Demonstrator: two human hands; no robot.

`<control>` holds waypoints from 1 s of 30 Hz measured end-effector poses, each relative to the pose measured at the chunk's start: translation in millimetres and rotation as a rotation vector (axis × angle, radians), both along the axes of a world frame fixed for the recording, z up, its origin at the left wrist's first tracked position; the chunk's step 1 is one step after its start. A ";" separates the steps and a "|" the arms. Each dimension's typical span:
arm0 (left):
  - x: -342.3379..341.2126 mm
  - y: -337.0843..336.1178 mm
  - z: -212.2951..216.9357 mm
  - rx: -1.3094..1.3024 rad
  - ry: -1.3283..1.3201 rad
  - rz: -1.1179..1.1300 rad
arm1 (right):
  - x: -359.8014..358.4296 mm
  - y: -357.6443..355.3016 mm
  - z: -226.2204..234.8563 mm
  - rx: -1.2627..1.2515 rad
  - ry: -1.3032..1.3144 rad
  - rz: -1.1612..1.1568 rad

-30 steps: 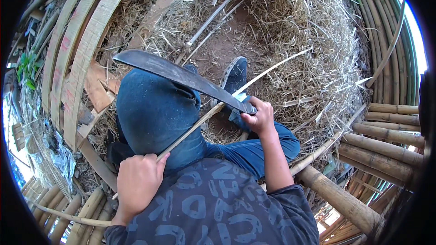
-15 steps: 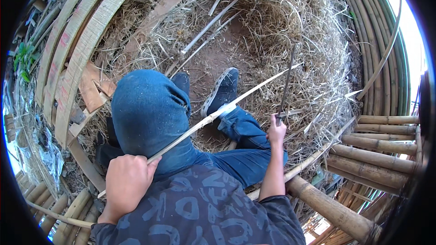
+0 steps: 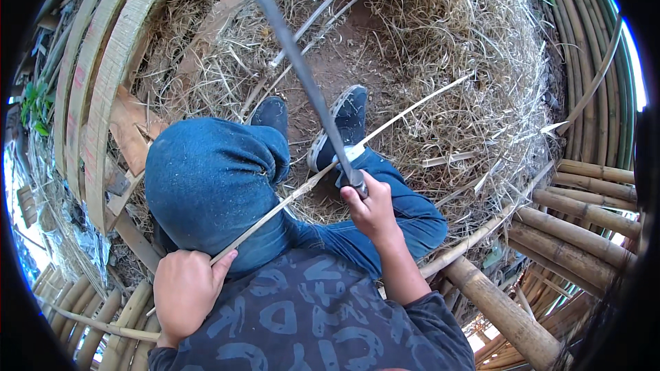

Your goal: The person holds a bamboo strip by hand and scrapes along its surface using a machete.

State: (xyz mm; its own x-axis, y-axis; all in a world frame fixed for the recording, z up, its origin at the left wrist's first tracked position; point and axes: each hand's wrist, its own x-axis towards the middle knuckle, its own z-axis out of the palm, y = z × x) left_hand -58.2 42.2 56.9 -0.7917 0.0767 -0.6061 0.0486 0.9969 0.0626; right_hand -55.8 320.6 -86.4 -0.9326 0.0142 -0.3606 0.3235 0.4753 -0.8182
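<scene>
A long, thin pale bamboo strip (image 3: 269,215) runs slantwise from my left side up to the far right, across my bent knee. My left hand (image 3: 184,292) is closed around its near end, thumb along the top. In my right hand (image 3: 375,209) is the handle of a long dark-bladed knife (image 3: 299,65), the fingers wrapped round it. Its blade points away and to the left, crossing over the strip near my shoe (image 3: 349,120). Whether the blade touches the strip I cannot tell. The strip has a rough, thicker spot near the crossing.
Dry shavings (image 3: 440,34) cover the ground, with loose slats (image 3: 320,27) among them. Curved wooden boards (image 3: 113,75) stand at the left. Bamboo poles (image 3: 570,48) line the right side, and a thick pole (image 3: 509,312) lies near my right elbow.
My right hand has moved left, toward the strip. The knife blade has swung from the right side to lean left across the strip. My left hand keeps its grip and has barely shifted.
</scene>
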 end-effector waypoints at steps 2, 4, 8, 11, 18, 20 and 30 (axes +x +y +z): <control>0.5 -1.0 -1.0 -0.009 0.008 0.015 | -3.7 6.5 -17.3 -0.012 0.045 0.051; -6.0 1.8 2.2 -0.005 -0.025 0.033 | -2.6 17.4 -51.8 -0.032 0.169 0.084; -6.4 6.5 4.3 -0.003 -0.020 0.075 | -10.4 44.5 -88.7 0.179 0.196 0.006; -8.1 6.4 5.3 -0.012 -0.023 0.066 | -6.7 83.3 -104.3 0.053 0.068 -0.123; -5.1 2.7 3.7 0.011 0.010 0.043 | 5.5 118.4 -120.7 -0.075 -0.099 -0.405; -6.1 3.0 4.2 0.012 0.010 0.035 | 5.6 106.4 -116.0 -0.121 -0.123 -0.450; -6.2 -7.2 -1.4 0.071 0.032 -0.024 | 12.3 61.4 -69.7 -0.236 -0.171 -0.519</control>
